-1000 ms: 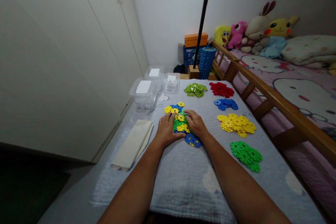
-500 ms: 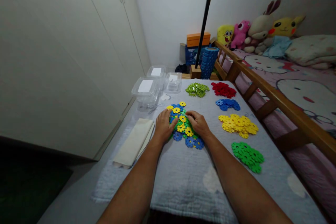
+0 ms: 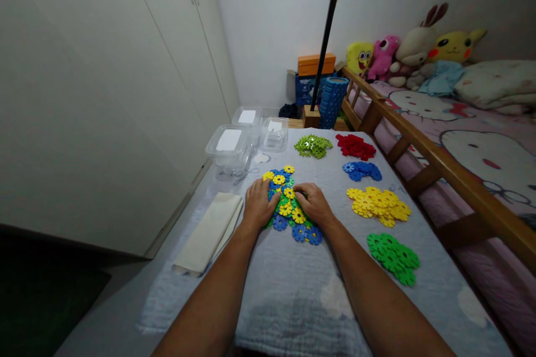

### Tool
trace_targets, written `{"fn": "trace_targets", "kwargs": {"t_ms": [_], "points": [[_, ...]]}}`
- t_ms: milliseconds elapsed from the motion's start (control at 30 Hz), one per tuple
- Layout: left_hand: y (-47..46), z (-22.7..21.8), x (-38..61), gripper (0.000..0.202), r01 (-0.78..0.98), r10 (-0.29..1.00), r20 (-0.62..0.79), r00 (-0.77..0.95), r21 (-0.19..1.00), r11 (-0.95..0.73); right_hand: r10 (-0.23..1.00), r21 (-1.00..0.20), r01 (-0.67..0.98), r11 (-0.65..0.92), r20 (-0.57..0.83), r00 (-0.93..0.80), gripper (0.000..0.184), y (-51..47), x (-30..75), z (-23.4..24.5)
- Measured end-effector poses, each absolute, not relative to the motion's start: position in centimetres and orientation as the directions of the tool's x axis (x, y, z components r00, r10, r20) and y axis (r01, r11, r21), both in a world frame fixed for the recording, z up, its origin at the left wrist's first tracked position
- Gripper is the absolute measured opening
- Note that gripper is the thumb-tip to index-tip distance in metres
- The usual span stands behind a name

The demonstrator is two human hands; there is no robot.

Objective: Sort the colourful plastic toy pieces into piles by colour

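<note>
A mixed pile of flower-shaped plastic discs (image 3: 288, 193), yellow, blue and green, lies in the middle of the cloth-covered table. My left hand (image 3: 258, 201) rests against the pile's left side, its fingers stretched forward and the thumb apart over the discs. Along the right side, my right hand (image 3: 315, 201) is cupped against the pile with bent fingers; no disc shows in its grasp. Discs under both hands are partly hidden. To the right lie single-colour heaps: yellow discs (image 3: 379, 205), green discs (image 3: 393, 258) and blue discs (image 3: 362, 170).
Farther back sit light-green pieces (image 3: 313, 146) and red pieces (image 3: 355, 146). Clear lidded plastic boxes (image 3: 228, 142) stand at the back left, with a folded beige cloth (image 3: 208, 234) nearer. A bed's wooden rail (image 3: 410, 136) runs along the right; a wardrobe (image 3: 125, 95) fills the left.
The view has shifted slightly, so the table sits a little lower. Both hands stay at the sides of the mixed pile, with hardly any movement against it.
</note>
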State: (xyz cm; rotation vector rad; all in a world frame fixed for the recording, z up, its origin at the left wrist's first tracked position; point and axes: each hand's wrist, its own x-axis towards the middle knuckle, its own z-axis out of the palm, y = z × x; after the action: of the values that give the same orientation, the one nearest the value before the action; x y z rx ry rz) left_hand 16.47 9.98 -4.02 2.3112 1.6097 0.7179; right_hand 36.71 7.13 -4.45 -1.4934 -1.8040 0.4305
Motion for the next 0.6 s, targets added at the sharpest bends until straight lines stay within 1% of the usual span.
{"fn": "trace_targets", "kwargs": {"t_ms": [333,600], "points": [[9.74,-3.71,16.46,0.046,0.808,0.935,0.241,0.261,0.475,-0.349,0.944,-0.664,0.69,0.288,0.32,-0.087,0.022,6.82,36.53,-4.09],[9.34,-3.8,16.45,0.047,0.81,0.94,0.23,0.253,0.481,-0.336,0.941,-0.654,0.695,0.299,0.321,-0.102,0.022,6.65,36.34,-3.94]]}}
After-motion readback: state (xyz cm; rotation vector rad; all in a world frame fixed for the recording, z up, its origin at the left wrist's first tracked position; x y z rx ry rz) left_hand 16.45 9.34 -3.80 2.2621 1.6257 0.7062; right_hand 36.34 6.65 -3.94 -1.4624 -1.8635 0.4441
